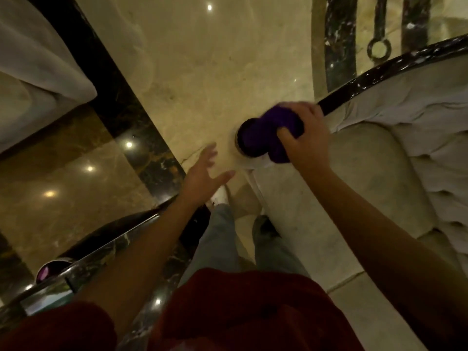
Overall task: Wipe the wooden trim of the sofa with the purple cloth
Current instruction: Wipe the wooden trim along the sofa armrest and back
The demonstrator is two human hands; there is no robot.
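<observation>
A pale upholstered sofa (359, 173) fills the right side, edged by a dark glossy wooden trim (395, 64) that curves from the upper right down to a round scroll end (244, 138). My right hand (302, 130) is shut on the purple cloth (273, 130) and presses it onto the trim at that scroll end. My left hand (202, 173) hovers open over the floor just left of the sofa arm, fingers spread, holding nothing.
Polished beige marble floor (215, 72) with dark inlaid bands (121, 102). Another pale upholstered seat (38, 72) stands at the upper left. A dark marble-topped table edge (106, 252) lies at the lower left, a purple item (44, 273) under it. My legs stand beside the sofa.
</observation>
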